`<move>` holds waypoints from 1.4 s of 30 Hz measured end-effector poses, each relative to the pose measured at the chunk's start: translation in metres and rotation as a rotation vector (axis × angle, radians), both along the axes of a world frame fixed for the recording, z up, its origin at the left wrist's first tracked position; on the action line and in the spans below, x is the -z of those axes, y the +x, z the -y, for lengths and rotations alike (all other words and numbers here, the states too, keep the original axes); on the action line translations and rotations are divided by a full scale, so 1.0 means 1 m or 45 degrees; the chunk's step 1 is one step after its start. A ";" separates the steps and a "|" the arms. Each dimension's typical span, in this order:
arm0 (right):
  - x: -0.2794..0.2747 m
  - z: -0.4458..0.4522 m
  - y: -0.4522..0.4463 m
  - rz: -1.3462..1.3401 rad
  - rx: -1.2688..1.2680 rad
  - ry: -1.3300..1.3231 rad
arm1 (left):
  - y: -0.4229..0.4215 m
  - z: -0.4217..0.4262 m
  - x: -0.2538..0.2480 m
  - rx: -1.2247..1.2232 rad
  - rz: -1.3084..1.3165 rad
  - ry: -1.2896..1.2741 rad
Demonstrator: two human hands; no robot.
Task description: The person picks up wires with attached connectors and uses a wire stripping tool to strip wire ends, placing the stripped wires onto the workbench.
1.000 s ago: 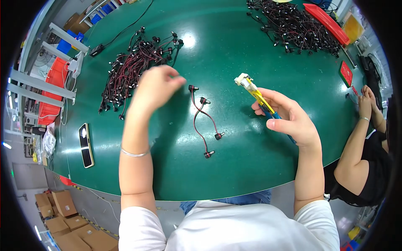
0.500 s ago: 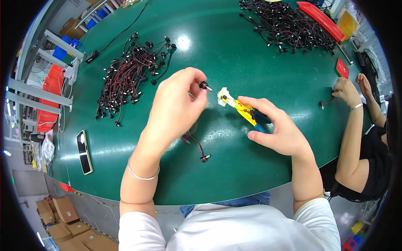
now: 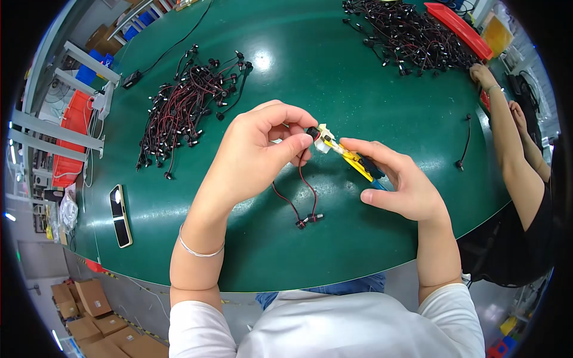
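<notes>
My left hand point(image 3: 253, 146) pinches a small black connector point(image 3: 313, 132) between thumb and fingertips. That connector touches the white-wrapped jaws of a pair of pliers point(image 3: 357, 163) with yellow and blue handles. Around those handles my right hand point(image 3: 409, 185) is curled, thumb below and fingers above. Two thin red-and-black wires point(image 3: 308, 179) hang down from the left hand. Their black ends with silver tips point(image 3: 301, 224) lie close together on the green table point(image 3: 334, 256). My left fingers partly hide what else is in the grip.
A heap of wired connectors point(image 3: 188, 104) lies at the left, and a bigger heap point(image 3: 412, 42) at the far right beside a red tray point(image 3: 458, 30). A phone point(image 3: 120, 216) rests at left. A co-worker's hand point(image 3: 482, 76) reaches the bigger heap; a single cable point(image 3: 467, 140) lies nearby.
My left hand has moved right, bringing the connector to the pliers' jaws. A second wire end now shows below. The co-worker's hand has moved away to the far heap, leaving a cable on the table.
</notes>
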State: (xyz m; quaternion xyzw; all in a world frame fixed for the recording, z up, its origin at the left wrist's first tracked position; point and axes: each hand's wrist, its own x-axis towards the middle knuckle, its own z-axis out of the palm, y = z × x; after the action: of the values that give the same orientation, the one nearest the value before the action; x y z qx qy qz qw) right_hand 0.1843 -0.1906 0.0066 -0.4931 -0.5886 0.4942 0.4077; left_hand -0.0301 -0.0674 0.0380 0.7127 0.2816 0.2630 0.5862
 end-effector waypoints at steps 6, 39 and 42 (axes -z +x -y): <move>0.003 -0.001 0.002 -0.099 -0.059 0.004 | -0.003 -0.001 -0.001 0.062 0.040 0.040; 0.007 -0.005 0.032 -0.513 0.677 -0.004 | 0.021 0.009 0.026 0.118 0.135 -0.823; 0.007 -0.005 0.031 -0.509 0.683 -0.009 | 0.020 0.009 0.028 0.101 0.144 -0.743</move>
State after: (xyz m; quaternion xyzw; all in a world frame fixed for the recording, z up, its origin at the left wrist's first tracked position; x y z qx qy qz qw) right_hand 0.2153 -0.1857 -0.0006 -0.5250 -0.3446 0.4583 0.6289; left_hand -0.0097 -0.0768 0.0105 0.5087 0.2841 0.1872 0.7909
